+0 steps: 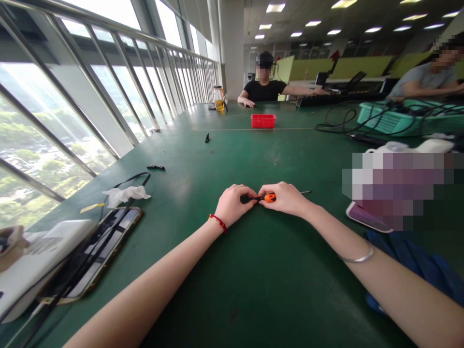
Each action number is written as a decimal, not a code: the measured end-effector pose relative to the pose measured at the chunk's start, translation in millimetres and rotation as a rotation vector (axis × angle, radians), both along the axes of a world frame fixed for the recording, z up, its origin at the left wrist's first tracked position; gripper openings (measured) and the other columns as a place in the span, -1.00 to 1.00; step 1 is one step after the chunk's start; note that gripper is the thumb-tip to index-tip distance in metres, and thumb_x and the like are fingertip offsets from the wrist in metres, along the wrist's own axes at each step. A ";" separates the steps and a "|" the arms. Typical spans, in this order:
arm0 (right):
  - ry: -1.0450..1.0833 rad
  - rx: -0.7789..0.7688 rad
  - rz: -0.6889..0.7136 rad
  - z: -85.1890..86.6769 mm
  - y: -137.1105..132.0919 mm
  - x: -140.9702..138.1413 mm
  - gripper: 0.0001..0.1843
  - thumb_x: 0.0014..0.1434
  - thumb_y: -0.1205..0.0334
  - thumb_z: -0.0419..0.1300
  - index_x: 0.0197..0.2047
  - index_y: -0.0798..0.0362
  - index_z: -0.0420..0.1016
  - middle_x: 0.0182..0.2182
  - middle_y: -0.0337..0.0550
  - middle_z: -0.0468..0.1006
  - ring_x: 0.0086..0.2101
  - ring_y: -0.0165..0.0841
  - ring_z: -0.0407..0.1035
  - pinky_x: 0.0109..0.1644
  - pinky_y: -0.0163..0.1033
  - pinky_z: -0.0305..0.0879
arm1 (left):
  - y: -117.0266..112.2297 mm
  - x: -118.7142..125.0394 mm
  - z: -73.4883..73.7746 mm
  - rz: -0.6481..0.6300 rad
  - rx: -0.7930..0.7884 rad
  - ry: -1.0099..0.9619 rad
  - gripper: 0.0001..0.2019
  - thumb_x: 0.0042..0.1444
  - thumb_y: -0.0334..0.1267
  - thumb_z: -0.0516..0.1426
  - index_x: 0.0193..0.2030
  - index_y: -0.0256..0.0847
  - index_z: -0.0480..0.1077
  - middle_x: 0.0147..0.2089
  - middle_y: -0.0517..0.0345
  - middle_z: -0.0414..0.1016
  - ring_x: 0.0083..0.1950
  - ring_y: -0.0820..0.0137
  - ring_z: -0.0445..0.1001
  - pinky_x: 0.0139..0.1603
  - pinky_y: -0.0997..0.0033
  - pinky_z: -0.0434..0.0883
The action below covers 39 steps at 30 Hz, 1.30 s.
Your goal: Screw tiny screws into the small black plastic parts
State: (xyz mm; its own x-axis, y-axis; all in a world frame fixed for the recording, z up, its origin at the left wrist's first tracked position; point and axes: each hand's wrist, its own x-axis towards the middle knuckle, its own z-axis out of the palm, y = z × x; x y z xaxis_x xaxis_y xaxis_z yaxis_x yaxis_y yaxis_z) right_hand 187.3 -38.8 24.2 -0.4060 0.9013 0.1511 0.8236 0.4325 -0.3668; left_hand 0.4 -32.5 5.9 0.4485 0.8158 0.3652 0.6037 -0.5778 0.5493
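My left hand (235,205), with a red cord bracelet at its wrist, is closed in a pinch on a small black part (256,198). Right beside it, the thumb and fingers of my right hand (286,199) are closed around a screwdriver with an orange handle (270,197). A thin metal shaft (305,192) shows past the far side of that hand, seemingly the same tool's. Both hands meet just above the green table (232,270), their fingertips nearly touching. My fingers hide most of the black part, so its exact kind cannot be made out.
A red bin (263,121) stands farther back, before a seated person. Small black pieces (156,167) lie left. A phone (108,251), cables and crumpled tissue (126,195) occupy the left side. On the right are a teal basket (384,118) with cables and blue cloth (416,266).
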 end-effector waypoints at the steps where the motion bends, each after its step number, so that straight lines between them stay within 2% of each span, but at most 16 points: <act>1: 0.010 0.006 0.004 -2.0 -0.3 0.3 -0.82 0.02 0.10 0.14 -0.29 -0.09 0.49 -0.40 -0.29 0.55 -0.38 -0.37 0.39 -0.35 -0.31 0.14 | 0.4 0.1 -0.3 0.001 -0.003 -0.005 -0.87 0.00 -0.29 0.14 -0.32 -0.14 0.51 -0.29 0.21 0.55 -0.22 0.37 0.41 -0.13 0.35 0.34; 5: 0.021 0.024 0.017 -5.4 -1.6 1.3 -0.80 0.04 0.10 0.12 -0.27 -0.09 0.48 -0.39 -0.28 0.55 -0.38 -0.36 0.40 -0.33 -0.31 0.15 | 1.6 0.4 -0.8 0.016 -0.032 -0.020 -0.89 -0.02 -0.29 0.15 -0.35 -0.16 0.51 -0.31 0.21 0.55 -0.22 0.36 0.42 -0.12 0.35 0.35; 9: 0.019 0.060 0.001 -0.1 -2.8 1.7 -0.71 0.01 0.10 0.15 -0.15 -0.08 0.46 -0.45 -0.29 0.52 -0.44 -0.39 0.36 -0.38 -0.33 0.12 | 1.5 0.0 -0.2 0.025 -0.047 -0.032 -0.90 -0.03 -0.28 0.16 -0.36 -0.16 0.50 -0.31 0.21 0.55 -0.22 0.36 0.44 -0.12 0.36 0.36; 16: 0.063 0.057 0.019 4.4 -1.4 1.8 -0.85 0.02 0.15 0.16 -0.33 -0.09 0.52 -0.43 -0.33 0.54 -0.42 -0.42 0.37 -0.36 -0.34 0.13 | 1.5 -0.7 0.7 0.029 -0.070 -0.045 -0.89 -0.04 -0.27 0.17 -0.35 -0.16 0.49 -0.30 0.21 0.54 -0.22 0.38 0.47 -0.14 0.40 0.38; 24: 0.097 0.031 0.035 -0.2 0.1 2.4 -0.85 0.04 0.16 0.15 -0.34 -0.06 0.54 -0.41 -0.29 0.57 -0.39 -0.39 0.40 -0.34 -0.32 0.17 | 3.4 1.0 1.8 0.021 -0.076 0.018 -0.89 -0.05 -0.28 0.17 -0.34 -0.19 0.47 -0.28 0.17 0.54 -0.17 0.33 0.44 -0.10 0.32 0.37; 39: 0.141 0.108 0.004 -8.6 -5.6 0.1 -0.84 0.04 0.20 0.15 -0.31 -0.06 0.54 -0.37 -0.30 0.60 -0.36 -0.38 0.45 -0.30 -0.33 0.21 | 1.8 1.1 5.1 -0.001 -0.012 0.127 -0.91 0.04 -0.26 0.15 -0.35 -0.22 0.40 -0.27 0.11 0.51 -0.15 0.29 0.39 -0.10 0.28 0.35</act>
State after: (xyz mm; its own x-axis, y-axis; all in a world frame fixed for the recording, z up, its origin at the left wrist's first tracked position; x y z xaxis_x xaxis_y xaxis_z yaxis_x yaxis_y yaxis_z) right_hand 187.5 -44.5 15.6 -0.3775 0.8752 0.3026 0.7657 0.4788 -0.4295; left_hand 1.5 -30.7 11.1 0.4910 0.8194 0.2958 0.6685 -0.5721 0.4751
